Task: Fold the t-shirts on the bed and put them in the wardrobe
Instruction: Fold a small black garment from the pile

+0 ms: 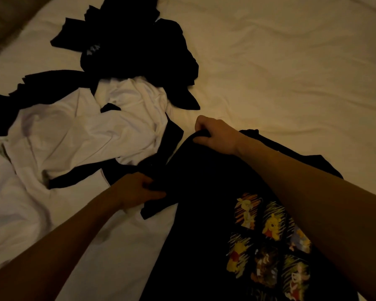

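Nearest the camera lies a black cotton t-shirt with a bright cartoon-bear print [237, 213], spread over the lower right of the cream-sheeted bed [291, 61], its printed front facing up and partly crossed by the right forearm. The right hand [215, 135] grips the far edge of this shirt, fingers curled over a bunched fold of dark cloth with the thumb underneath. The left hand [137, 190] pinches the shirt's left edge, thumb and curled fingers closed on the fabric just beside the heap of other clothes. That heap sits to the left and beyond: a rumpled white t-shirt [85, 131] lying across and touching dark garments, and further back a crumpled black t-shirt pile [135, 46]. No wardrobe is in view. The printed shirt looks light, limp and soft, so it should sag wherever it is unsupported and drag wrinkles along if pulled from one point; two well-separated holds along an edge or at the shoulders would probably keep it flat. The printed panel may be slightly stiffer and is likely to resist a crease. Nothing looks folded yet, so the task seems near its start.
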Available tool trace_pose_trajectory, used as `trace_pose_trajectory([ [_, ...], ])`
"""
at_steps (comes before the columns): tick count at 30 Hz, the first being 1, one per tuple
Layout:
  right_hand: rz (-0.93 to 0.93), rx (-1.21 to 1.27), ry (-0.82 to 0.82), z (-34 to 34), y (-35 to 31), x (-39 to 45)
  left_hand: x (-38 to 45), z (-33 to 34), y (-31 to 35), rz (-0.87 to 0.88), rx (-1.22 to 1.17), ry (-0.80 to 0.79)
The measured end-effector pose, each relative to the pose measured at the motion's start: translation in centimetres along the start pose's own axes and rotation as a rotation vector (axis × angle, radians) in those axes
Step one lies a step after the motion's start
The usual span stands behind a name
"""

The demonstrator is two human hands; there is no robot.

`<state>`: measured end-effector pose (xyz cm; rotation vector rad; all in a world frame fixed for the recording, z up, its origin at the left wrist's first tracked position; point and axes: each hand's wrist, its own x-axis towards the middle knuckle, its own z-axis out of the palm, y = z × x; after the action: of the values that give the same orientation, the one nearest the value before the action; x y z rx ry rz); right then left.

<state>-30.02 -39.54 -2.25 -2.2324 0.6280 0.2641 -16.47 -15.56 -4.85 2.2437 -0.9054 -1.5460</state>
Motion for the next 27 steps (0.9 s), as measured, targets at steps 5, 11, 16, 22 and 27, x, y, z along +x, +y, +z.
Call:
trace_pose_trajectory([
  [5,0.032,0.042,0.072,-0.4,0.1,-0.1,-1.6,1.5,-0.2,0.065,-0.737,0.267],
  [11,0.092,-0.131,0.272,1.4,0.7,-0.3,-2.8,0.5,0.6,0.219,-0.897,0.663],
  [16,0.163,-0.347,0.433,4.6,0.3,-1.2,-1.1,-0.3,0.3,0.192,-0.616,0.856],
  [22,0.227,-0.326,0.450,9.2,-0.4,-2.3,-0.9,3.5,-2.4,-0.050,-0.800,0.882],
  [27,0.082,-0.219,0.426,10.8,-3.0,-3.0,-0.4,6.4,-3.6,-0.053,-0.829,0.767],
])
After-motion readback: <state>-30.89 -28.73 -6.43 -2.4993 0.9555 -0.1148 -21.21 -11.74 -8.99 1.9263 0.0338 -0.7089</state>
